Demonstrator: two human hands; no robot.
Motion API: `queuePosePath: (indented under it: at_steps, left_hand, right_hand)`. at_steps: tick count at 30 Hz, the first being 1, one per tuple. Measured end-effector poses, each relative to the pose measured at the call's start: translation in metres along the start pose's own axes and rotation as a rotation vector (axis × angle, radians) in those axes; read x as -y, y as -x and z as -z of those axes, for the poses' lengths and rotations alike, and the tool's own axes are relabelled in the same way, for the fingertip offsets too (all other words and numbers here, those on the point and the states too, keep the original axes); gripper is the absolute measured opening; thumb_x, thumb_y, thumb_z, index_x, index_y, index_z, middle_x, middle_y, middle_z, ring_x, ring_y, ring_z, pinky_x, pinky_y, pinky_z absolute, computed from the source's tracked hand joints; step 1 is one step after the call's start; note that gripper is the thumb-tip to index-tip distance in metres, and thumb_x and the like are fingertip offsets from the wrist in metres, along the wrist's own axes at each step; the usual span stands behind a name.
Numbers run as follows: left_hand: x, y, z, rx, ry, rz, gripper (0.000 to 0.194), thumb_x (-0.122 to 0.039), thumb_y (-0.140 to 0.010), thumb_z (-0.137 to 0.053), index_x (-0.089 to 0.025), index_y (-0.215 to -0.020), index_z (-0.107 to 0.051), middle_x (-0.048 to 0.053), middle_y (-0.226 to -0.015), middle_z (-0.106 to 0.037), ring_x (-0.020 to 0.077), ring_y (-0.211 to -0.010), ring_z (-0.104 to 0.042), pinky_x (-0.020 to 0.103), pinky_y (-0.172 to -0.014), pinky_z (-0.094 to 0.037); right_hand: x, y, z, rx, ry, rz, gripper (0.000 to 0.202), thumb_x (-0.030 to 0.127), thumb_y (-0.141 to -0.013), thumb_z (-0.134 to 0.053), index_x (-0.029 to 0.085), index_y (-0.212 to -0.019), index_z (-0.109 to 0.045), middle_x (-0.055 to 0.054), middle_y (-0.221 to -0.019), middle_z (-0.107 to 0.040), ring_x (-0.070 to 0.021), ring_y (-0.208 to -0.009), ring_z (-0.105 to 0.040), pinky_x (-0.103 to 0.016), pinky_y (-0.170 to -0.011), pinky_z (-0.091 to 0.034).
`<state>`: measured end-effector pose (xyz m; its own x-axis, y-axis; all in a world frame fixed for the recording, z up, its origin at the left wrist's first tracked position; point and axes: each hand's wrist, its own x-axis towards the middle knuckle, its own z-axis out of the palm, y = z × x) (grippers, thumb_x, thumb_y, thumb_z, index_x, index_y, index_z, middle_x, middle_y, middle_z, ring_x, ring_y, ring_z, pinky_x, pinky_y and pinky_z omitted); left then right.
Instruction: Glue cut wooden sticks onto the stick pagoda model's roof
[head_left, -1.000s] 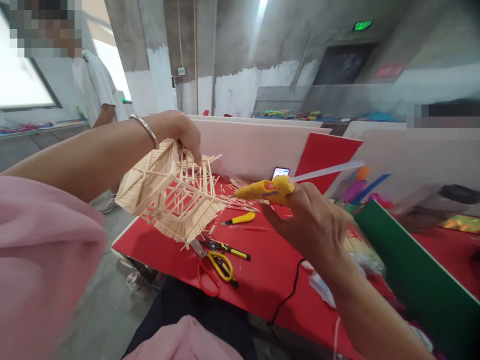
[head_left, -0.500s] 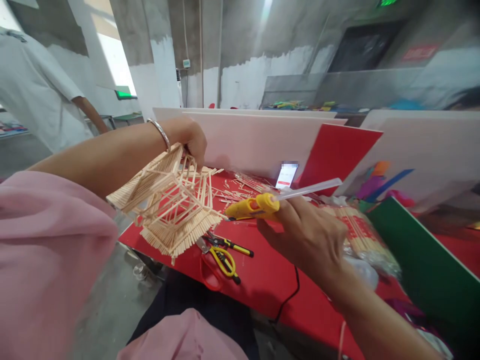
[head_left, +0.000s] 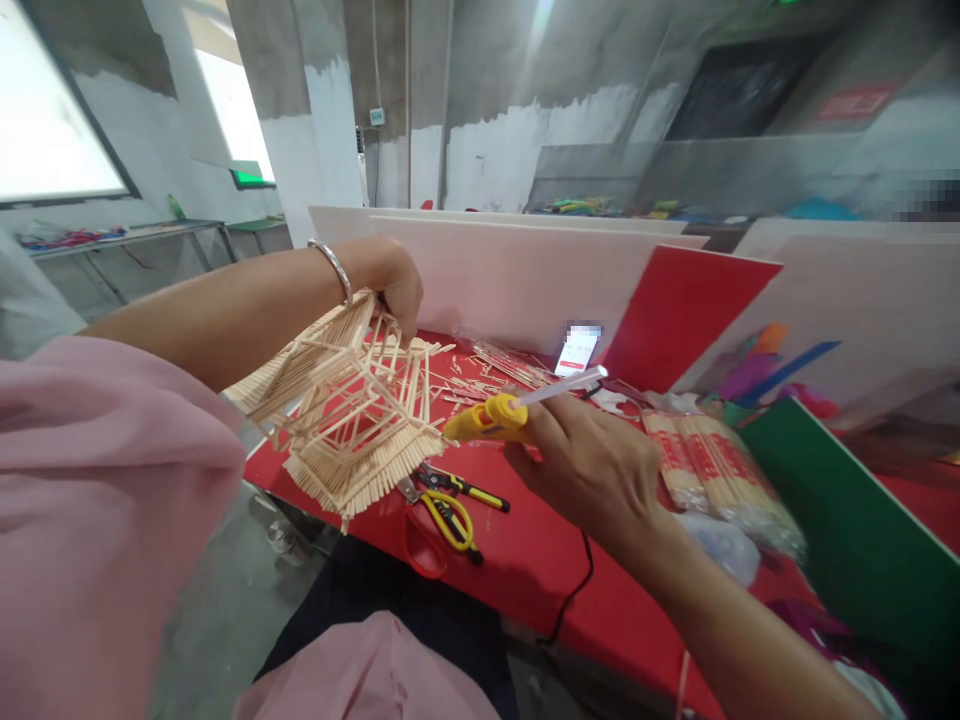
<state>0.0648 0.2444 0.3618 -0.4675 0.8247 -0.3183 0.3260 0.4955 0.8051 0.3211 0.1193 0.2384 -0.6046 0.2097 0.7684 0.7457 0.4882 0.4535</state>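
My left hand, with a bracelet at the wrist, is closed on the far upper part of a wooden stick model. The model is tilted, with slatted roof-like panels and an open lattice; the fingertips are partly hidden. My right hand grips a yellow hot glue gun, its handle hidden by the fingers. A clear glue stick juts from the gun's back. The nozzle points left, close to the model's right edge; I cannot tell whether they touch.
On the red table lie scissors, pliers, loose sticks and bagged sticks. A lit phone leans at the back before white boards. A green board stands right. A black cord hangs over the front edge.
The glue gun and my right hand have moved slightly left, and the glue stick now points less far right. My left hand keeps its hold on the model. A person at the left has mostly left view.
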Motion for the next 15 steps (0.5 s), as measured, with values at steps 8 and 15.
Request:
queuePosePath:
  at_steps: [8, 15]
  left_hand:
    - [-0.0007, 0.0073, -0.0032, -0.018, -0.023, 0.107, 0.009, -0.009, -0.072, -0.070, -0.012, -0.065, -0.067, 0.009, -0.067, -0.060, 0.0362, -0.105, -0.061, 0.047, -0.088, -0.052]
    - [-0.0003, 0.0078, -0.0033, -0.075, 0.176, 0.020, 0.014, -0.026, -0.074, -0.072, -0.017, -0.065, -0.065, 0.006, -0.064, -0.059, 0.0331, -0.092, -0.065, 0.048, -0.079, -0.057]
  right_hand:
    - [-0.0012, -0.0007, 0.0051, 0.004, -0.034, 0.006, 0.008, 0.024, -0.086, -0.055, 0.020, -0.090, -0.060, 0.002, -0.065, -0.055, -0.0115, -0.058, -0.044, -0.028, -0.053, -0.021]
    - [0.0015, -0.0002, 0.0037, 0.003, -0.068, 0.006, 0.006, 0.023, -0.087, -0.055, 0.020, -0.088, -0.060, 0.002, -0.065, -0.054, -0.0113, -0.058, -0.041, -0.029, -0.054, -0.020]
